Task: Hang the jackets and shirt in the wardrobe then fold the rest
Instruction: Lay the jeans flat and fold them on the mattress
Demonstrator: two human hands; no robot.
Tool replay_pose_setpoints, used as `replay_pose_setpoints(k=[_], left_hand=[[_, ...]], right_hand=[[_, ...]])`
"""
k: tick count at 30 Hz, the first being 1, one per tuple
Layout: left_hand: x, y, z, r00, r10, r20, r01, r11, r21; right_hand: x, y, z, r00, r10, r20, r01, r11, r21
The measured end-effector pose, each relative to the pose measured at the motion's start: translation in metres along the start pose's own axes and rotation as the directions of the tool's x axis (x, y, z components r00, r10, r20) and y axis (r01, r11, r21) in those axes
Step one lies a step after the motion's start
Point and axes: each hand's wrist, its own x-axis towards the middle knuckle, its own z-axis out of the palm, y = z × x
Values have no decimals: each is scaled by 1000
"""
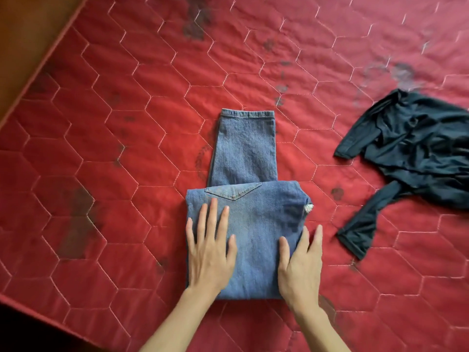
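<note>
A pair of blue jeans [250, 199] lies partly folded in the middle of the red quilted mattress [114, 123], with the leg ends sticking out on the far side. My left hand [209, 250] lies flat on the left part of the folded denim, fingers straight and spread. My right hand [299, 268] presses flat on the right edge of the fold, its outer fingers reaching over onto the mattress. A crumpled dark long-sleeved garment [416, 158] lies loose at the right.
The mattress edge runs diagonally at the upper left beside a brown wooden surface [28, 34]. Dark stains dot the red cover. The near left corner drops into shadow.
</note>
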Motion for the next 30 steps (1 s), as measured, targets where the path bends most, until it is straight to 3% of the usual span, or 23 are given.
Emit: replay_pose_setpoints(k=[3,6,8,10,15,18,21,25,30], left_hand=[[-34,-2,-5,989,-140,43,145,981,-130],[-63,-13,-14,976,-198,89,216,932,-291],[-70,-20,-27,934,-315,167,357,832,-425],[-71,-27,-40,886,-414,208,459,725,-514],[-73,-37,-64,896,-414,160,423,686,-592],[-81,-51,-56,890,-391,234,443,619,-649],[-83,-58,-52,865,-394,312,499,598,-627],[-73,-47,-51,866,-430,256,500,726,-471],[-55,-43,-64,757,-483,441,643,670,-371]], right_hand=[[-40,10,-4,999,27,27,-29,998,59],[-59,10,-17,973,180,144,-217,926,308],[-61,10,-25,937,223,269,-313,878,363],[-61,10,-32,924,201,325,-317,877,360],[-72,4,-48,976,85,198,-185,803,566],[-84,9,-47,959,79,271,-233,763,603],[-88,19,-43,899,184,398,-400,713,575],[-76,14,-40,860,320,397,-481,769,422],[-69,2,-49,823,331,462,-516,777,361]])
